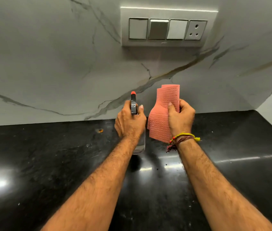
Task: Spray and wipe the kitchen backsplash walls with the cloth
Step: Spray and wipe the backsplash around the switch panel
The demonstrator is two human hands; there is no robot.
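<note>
**Spray step pending**

Above black table (48,164), both hands up near backsplash (48,64). Left hand (129,123) grip curled round spray bottle (134,105), nozzle twd wall; finger on trigger prob, hidden. Right hand (180,118) pinches pink cloth (163,110). Next: squeeze, keep mist off switch panel (168,26), then wipe.

Spray bottle and cloth held up before the wall

The left hand (129,121) grips a clear spray bottle (134,105); the right hand (180,118) pinches a pink cloth (163,107) before the marbled backsplash (48,64), above a black counter (48,155).

Black counter (48,164); switch plate (168,27), 3 switches, 1 socket.
</note>
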